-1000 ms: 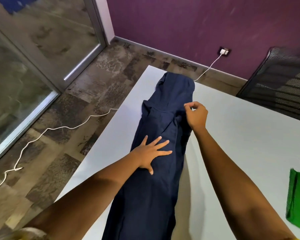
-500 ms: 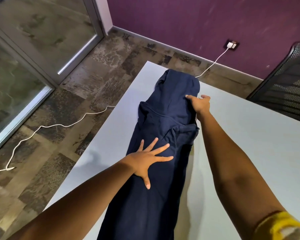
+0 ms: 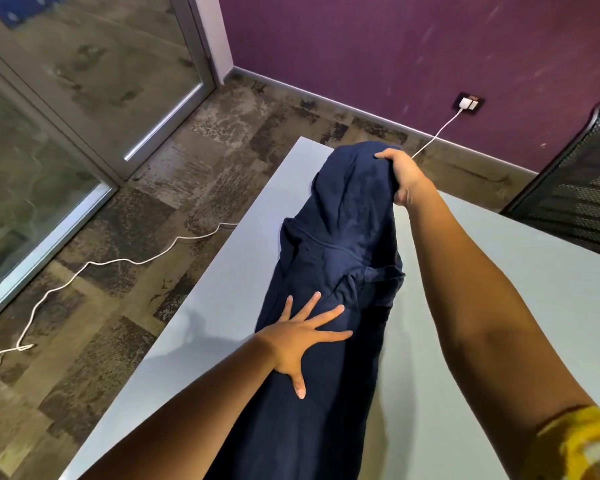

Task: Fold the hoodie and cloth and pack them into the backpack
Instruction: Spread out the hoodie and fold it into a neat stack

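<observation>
The navy hoodie [image 3: 329,271] lies as a long narrow strip on the table [image 3: 499,306], running from 6 toward 12 o'clock, sides seemingly folded in. The left hand [image 3: 302,341] presses flat on it with fingers spread; the right hand [image 3: 400,174] grips the hood end at 12. Folding it shorter, the cloth and the packing seem left; no backpack shows.

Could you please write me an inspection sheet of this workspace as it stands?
Surface: white table, hoodie lying lengthwise on it.
Job's things: navy hoodie, folded into a long narrow strip; cloth and backpack not in view.
Clutter: nothing seen.
Hands: left hand pressed flat on the hoodie, fingers spread; right hand gripping the hood end.
Cables: white cable across the floor; another from a wall socket.
Surroundings: purple wall, glass partition, black mesh chair.
</observation>
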A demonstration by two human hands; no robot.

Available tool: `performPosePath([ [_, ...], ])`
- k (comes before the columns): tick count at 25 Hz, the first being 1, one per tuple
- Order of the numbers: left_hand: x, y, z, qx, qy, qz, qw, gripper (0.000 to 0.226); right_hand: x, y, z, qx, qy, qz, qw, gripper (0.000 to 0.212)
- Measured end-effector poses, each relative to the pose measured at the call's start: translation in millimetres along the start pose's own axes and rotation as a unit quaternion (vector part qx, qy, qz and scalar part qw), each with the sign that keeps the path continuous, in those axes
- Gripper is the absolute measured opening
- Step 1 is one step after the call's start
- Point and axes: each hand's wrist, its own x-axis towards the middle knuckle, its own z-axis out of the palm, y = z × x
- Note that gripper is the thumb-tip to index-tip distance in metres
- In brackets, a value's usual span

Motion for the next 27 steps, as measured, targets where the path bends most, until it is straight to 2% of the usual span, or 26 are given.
performPosePath([
  [2, -1.1, 0.0, 0.8, -0.004, 0.007, -0.004, 1.000, 0.137, -15.9, -14.0, 10.4, -0.043, 0.043, -0.057, 0.997, 0.041],
  [4, -1.3, 0.8, 0.8, 0.002, 0.011, -0.005, 1.000, 0.137, -38.2, -19.4, 19.3, -0.100, 0.037, -0.136, 0.985, 0.033],
  [7, -0.6, 5.2, 0.7, 0.020, 0.006, -0.009, 1.000, 0.139, -93.1, -11.1, 21.5, -0.153, -0.073, -0.229, 0.959, 0.028],
  [9, -2.2, 11.1, 1.7, 0.018, 0.005, -0.027, 0.999, 0.139, -138.9, 0.8, 12.3, -0.234, -0.160, -0.297, 0.912, 0.027],
  [11, -6.7, 16.7, 3.9, 0.013, 0.009, -0.049, 0.999, 0.137, -182.7, 23.3, -4.1, -0.321, -0.239, -0.342, 0.850, 0.025],
  [13, -15.5, 22.1, 5.4, 0.005, 0.015, -0.064, 0.998, 0.130, -209.1, 61.1, -26.0, -0.387, -0.322, -0.332, 0.798, 0.022],
  [14, -21.3, 24.4, 7.7, -0.010, 0.019, -0.078, 0.997, 0.124, -215.6, 83.4, -34.8, -0.423, -0.342, -0.297, 0.785, 0.023],
  [17, -38.7, 28.7, 24.1, -0.132, 0.070, -0.154, 0.977, 0.112, -212.5, 144.2, -53.0, -0.502, -0.304, -0.188, 0.788, 0.048],
  [20, -59.1, 35.1, 46.7, -0.236, 0.198, -0.141, 0.941, 0.094, -206.1, 182.4, -58.3, -0.546, -0.224, -0.147, 0.794, 0.072],
  [22, -72.6, 43.6, 58.8, -0.351, 0.213, -0.151, 0.899, 0.074, -210.3, 195.0, -54.1, -0.559, -0.173, -0.150, 0.797, 0.069],
  [23, -77.2, 50.3, 58.5, -0.432, 0.236, -0.164, 0.855, 0.056, -214.9, 200.3, -50.2, -0.576, -0.150, -0.155, 0.789, 0.063],
  [24, -79.6, 57.1, 51.8, -0.517, 0.269, -0.182, 0.792, 0.031, -220.3, 205.6, -45.4, -0.600, -0.126, -0.163, 0.773, 0.058],
  [25, -78.1, 60.3, 43.5, -0.569, 0.312, -0.206, 0.732, 0.029, -225.8, 211.6, -40.4, -0.628, -0.101, -0.177, 0.751, 0.055],
  [26, -76.2, 62.4, 35.3, -0.585, 0.346, -0.234, 0.695, 0.044, -232.2, 216.8, -36.0, -0.650, -0.073, -0.199, 0.730, 0.051],
  [27, -74.1, 62.6, 29.3, -0.574, 0.368, -0.265, 0.682, 0.050, -237.3, 221.4, -33.4, -0.654, -0.044, -0.229, 0.719, 0.042],
])
